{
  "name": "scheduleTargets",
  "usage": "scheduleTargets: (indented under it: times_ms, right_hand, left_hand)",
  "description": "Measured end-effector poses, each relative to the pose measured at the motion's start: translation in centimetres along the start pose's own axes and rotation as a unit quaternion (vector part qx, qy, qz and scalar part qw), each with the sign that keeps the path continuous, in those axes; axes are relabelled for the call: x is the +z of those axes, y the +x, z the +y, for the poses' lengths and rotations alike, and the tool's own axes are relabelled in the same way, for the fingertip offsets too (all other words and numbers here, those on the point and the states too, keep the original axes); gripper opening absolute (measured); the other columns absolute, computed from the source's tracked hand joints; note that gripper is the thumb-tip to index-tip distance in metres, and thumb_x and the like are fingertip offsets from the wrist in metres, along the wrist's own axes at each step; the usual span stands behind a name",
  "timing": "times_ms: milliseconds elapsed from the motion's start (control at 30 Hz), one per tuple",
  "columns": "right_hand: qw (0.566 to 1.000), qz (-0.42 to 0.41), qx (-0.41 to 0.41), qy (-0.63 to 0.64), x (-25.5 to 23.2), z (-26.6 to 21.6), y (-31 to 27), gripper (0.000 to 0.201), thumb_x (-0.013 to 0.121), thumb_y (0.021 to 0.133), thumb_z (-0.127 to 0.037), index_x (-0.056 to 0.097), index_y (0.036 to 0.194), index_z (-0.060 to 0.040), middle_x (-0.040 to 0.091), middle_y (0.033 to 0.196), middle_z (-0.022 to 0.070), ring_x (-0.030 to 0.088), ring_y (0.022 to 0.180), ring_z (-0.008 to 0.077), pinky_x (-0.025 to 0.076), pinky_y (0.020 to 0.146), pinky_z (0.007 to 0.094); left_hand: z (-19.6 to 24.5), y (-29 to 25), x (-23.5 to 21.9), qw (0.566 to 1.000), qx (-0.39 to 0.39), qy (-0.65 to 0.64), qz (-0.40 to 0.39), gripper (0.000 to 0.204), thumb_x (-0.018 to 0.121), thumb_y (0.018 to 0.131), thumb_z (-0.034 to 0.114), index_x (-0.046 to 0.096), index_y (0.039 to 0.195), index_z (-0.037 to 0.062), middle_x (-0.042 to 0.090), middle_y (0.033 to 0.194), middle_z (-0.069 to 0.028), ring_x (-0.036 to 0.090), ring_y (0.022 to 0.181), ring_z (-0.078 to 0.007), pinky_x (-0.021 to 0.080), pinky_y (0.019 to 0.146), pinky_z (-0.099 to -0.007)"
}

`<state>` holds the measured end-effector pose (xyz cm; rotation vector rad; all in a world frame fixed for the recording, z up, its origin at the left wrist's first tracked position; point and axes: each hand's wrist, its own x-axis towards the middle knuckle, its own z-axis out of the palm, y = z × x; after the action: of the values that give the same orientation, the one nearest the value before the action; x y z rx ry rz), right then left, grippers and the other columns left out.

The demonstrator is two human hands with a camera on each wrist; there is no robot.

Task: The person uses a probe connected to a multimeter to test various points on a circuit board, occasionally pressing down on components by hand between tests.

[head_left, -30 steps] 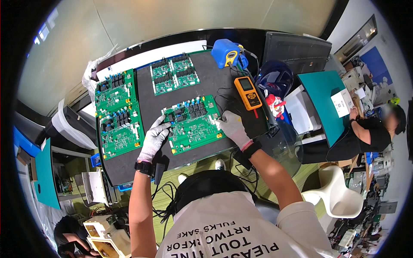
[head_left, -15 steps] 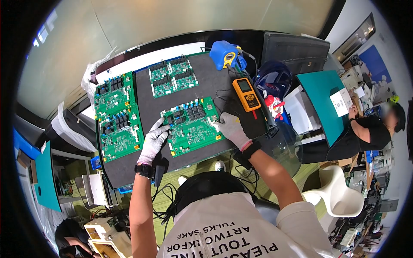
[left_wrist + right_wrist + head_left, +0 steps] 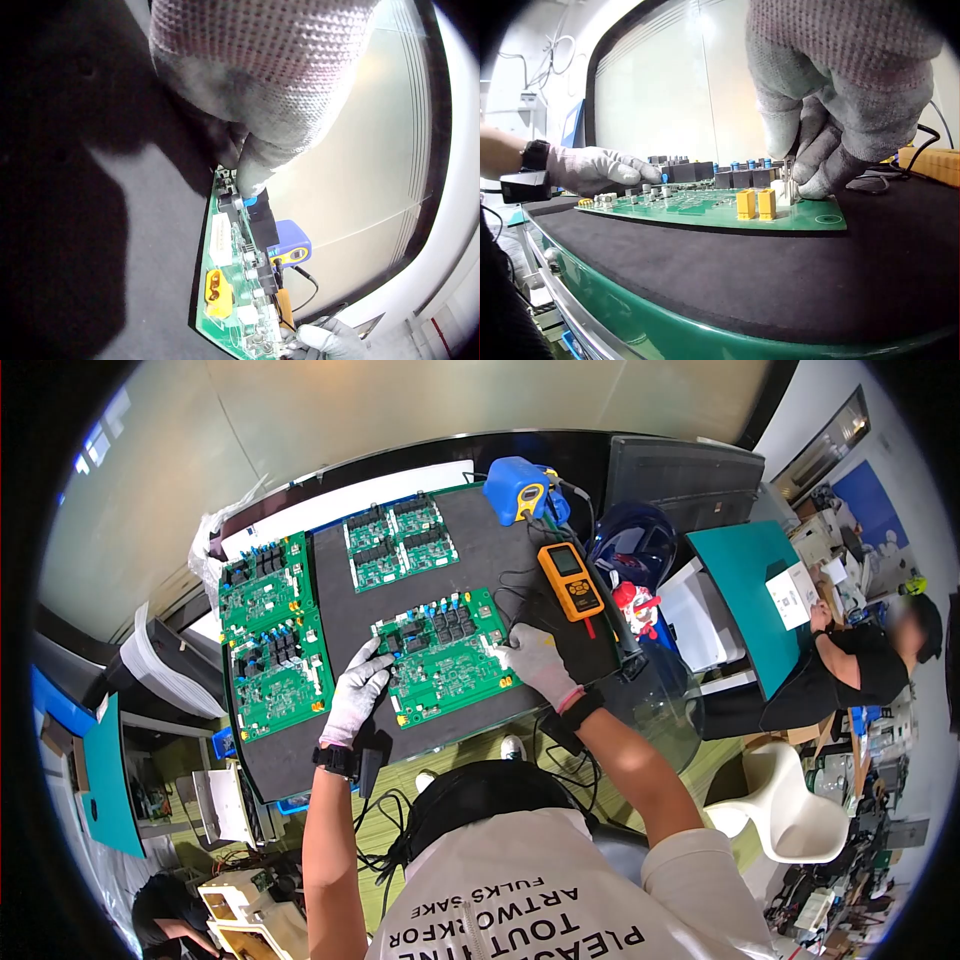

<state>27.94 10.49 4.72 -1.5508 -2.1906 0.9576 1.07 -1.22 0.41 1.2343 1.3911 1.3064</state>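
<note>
A green circuit board with black relays and blue parts lies on the dark mat in front of me, its near edge close to the table edge. My gloved left hand holds its left edge, fingertips beside the black parts at the far corner. At the opposite edge, my gloved right hand has its thumb and curled fingers around a white connector. Yellow connectors stand nearby in the right wrist view. The right palm hides part of that edge.
Two similar large boards lie at the left. A panel of smaller boards sits farther back. To the right are an orange handheld meter, a blue soldering station and thin black cables. Another person sits at the far right.
The head view has shifted slightly, moving the table contents a little down and left in the picture. Both hands stay at the same edges of the board.
</note>
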Motion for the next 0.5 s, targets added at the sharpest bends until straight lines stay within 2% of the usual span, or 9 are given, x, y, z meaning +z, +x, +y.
scheduleTargets:
  times_ms: [100, 300, 367, 500]
  right_hand:
    - [1.0, 0.011, -0.021, -0.007, 0.32, 0.48, 0.16, 0.034, 0.065, 0.073, -0.03, 0.052, 0.076, 0.001, 0.057, 0.076, 0.0198, 0.056, 0.075, 0.0368, 0.043, 0.065, 0.0402]
    - [1.0, 0.02, -0.011, 0.005, 0.02, 0.13, -0.14, 0.032, 0.064, 0.073, -0.029, 0.052, 0.075, 0.0014, 0.057, 0.077, 0.0203, 0.055, 0.073, 0.0367, 0.043, 0.064, 0.0408]
    - [0.999, 0.01, 0.031, 0.03, -0.37, -0.33, -0.39, 0.031, 0.064, 0.073, -0.027, 0.052, 0.075, 0.0018, 0.056, 0.077, 0.0203, 0.055, 0.074, 0.0362, 0.042, 0.064, 0.0403]
    - [0.999, 0.032, 0.015, 0.028, 0.1, 0.39, -0.2, 0.031, 0.065, 0.072, -0.026, 0.052, 0.075, 0.0022, 0.056, 0.077, 0.02, 0.055, 0.075, 0.0354, 0.043, 0.064, 0.0396]
  left_hand:
    - [-0.01, 0.02, -0.03, 1.0, -0.008, -0.004, -0.001, 0.025, 0.054, 0.082, -0.003, 0.06, 0.106, -0.0013, 0.039, 0.132, -0.0113, 0.046, 0.11, -0.017, 0.037, 0.089, -0.0241]
    - [0.3, -0.05, -0.08, 0.999, 0.003, 0.041, -0.006, 0.026, 0.054, 0.082, -0.001, 0.06, 0.107, 0.0001, 0.039, 0.132, -0.0125, 0.043, 0.114, -0.0189, 0.035, 0.093, -0.0255]
    - [0.08, -0.02, -0.14, 0.998, 0.007, 0.054, -0.006, 0.026, 0.054, 0.082, -0.001, 0.06, 0.107, 0.0003, 0.039, 0.132, -0.0129, 0.043, 0.115, -0.0195, 0.034, 0.093, -0.0259]
    - [-0.37, -0.02, -0.23, 0.999, 0.005, 0.048, -0.003, 0.025, 0.054, 0.082, 0.0, 0.06, 0.107, 0.0002, 0.04, 0.132, -0.0135, 0.042, 0.117, -0.0205, 0.034, 0.094, -0.0265]
